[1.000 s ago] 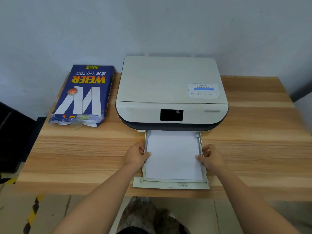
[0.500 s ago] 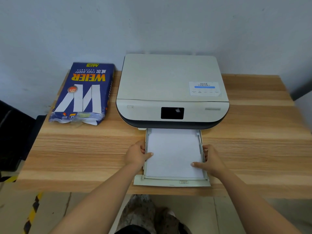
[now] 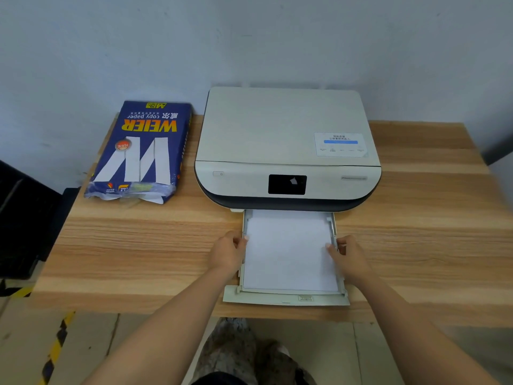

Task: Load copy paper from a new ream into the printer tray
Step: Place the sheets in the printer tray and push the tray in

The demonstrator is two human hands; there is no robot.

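Note:
A beige printer (image 3: 277, 129) sits at the back of the wooden table (image 3: 430, 232). Its paper tray (image 3: 277, 299) is pulled out toward me, with a flat stack of white copy paper (image 3: 288, 254) lying in it. My left hand (image 3: 226, 252) grips the tray's left wall, thumb tip on the paper's edge. My right hand (image 3: 351, 258) grips the right wall at the side guide, fingertips resting on the paper. The blue ream (image 3: 141, 151), torn open at its near end, lies left of the printer.
The tray's front lip reaches the table's near edge. A wall stands directly behind the printer and ream. A black object (image 3: 25, 218) sits beside the table's left end. Yellow-black tape (image 3: 55, 348) marks the floor below.
My right hand slid along the tray's right wall toward the printer after its fingers reached onto the paper. The left hand has hardly moved. The paper and tray stay in place.

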